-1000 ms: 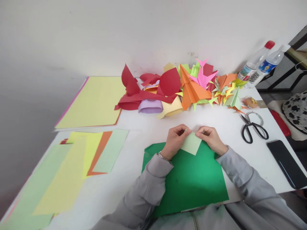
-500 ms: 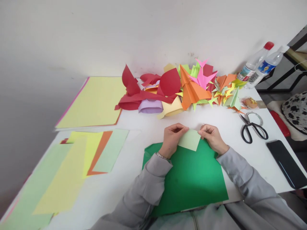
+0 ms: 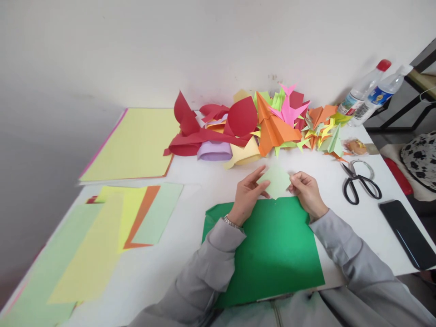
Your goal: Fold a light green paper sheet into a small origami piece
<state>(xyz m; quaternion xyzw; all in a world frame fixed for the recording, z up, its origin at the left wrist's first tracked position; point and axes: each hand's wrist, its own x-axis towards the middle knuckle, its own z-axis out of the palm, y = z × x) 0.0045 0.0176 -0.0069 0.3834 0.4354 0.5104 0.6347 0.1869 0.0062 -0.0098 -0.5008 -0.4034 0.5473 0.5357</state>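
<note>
Ideally, a light grip at opposite corners should leave the pale green paper (image 3: 277,180) flat and unmarked, with the thumbs clear of its middle. The left hand (image 3: 245,196) holds the left corner, thumb in front and fingers loosely spread behind; the right hand (image 3: 309,194) pinches the right corner between thumb and forefinger. Small and plain, the paper sits diamond-wise at the far edge of the green sheet (image 3: 269,250), straight-sided; any faint creases are too blurred to tell.
</note>
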